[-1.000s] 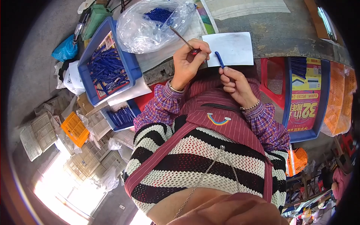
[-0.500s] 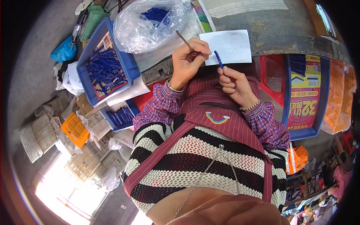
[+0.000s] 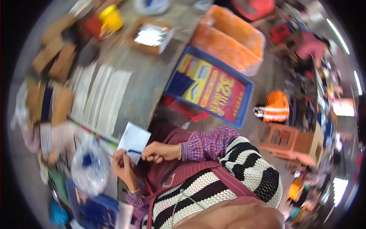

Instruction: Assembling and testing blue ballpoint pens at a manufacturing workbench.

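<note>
1. Grey concrete table is the biggest surface I see; it bears a blue tray with a printed red and yellow card, and an orange crate beyond it. The picture is blurred and turned, so I would hold the head steady on the hands before going on.
2. Clear plastic bag with blue pieces inside lies just beside my left hand, near enough to draw from without leaning.
3. White paper sheet sits at the table's near edge, touching or just behind both hands; I would keep it flat as a backdrop so the small parts show against it.
4. My right hand is closed in a pinch on a short blue pen part, held roughly level and pointing at the other hand.
5. My left hand is curled shut on a thin stick, I judge; blur hides the fingertips.
6. I judge the step to be joining the two parts: line them up on one axis, push straight, do not bend.
</note>
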The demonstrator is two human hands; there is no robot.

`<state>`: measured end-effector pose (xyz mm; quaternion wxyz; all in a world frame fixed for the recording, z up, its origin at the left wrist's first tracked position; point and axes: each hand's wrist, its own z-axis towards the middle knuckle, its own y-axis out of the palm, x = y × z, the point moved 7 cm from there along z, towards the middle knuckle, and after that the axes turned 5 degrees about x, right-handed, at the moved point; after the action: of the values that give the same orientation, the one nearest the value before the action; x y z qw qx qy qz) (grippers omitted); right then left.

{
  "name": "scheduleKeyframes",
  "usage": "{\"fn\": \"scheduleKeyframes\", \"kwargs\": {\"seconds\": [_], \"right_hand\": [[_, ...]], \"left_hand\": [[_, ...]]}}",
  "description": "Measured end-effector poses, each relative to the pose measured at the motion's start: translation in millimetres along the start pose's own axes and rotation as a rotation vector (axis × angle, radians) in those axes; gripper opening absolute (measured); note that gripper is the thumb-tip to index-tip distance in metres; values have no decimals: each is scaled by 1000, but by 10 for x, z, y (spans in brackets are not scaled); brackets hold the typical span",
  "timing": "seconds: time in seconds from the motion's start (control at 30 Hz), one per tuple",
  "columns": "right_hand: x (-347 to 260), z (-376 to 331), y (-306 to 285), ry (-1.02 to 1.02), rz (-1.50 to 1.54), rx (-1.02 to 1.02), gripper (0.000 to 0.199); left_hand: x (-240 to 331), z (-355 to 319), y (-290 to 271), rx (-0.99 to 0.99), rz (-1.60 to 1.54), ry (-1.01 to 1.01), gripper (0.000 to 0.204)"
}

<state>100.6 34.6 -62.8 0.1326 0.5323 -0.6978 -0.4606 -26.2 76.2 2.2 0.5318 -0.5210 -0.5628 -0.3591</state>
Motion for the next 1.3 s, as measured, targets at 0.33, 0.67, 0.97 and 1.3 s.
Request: {"fn": "scheduleKeyframes", "kwargs": {"seconds": [0.33, 0.67, 0.97, 1.3], "right_hand": [[-173, -149, -115, -190, -94, 103, 16], [-170, -239, -105, -203, -147, 110, 19], [-230, -293, -105, -269, -163, 89, 19], [-402, -436, -306, -341, -198, 115, 17]], "left_hand": [[97, 67, 383, -190, -79, 31, 8], [91, 31, 413, -239, -50, 13, 9], [129, -36, 456, -245, -38, 12, 8], [174, -51, 474, -238, -12, 5, 7]]}}
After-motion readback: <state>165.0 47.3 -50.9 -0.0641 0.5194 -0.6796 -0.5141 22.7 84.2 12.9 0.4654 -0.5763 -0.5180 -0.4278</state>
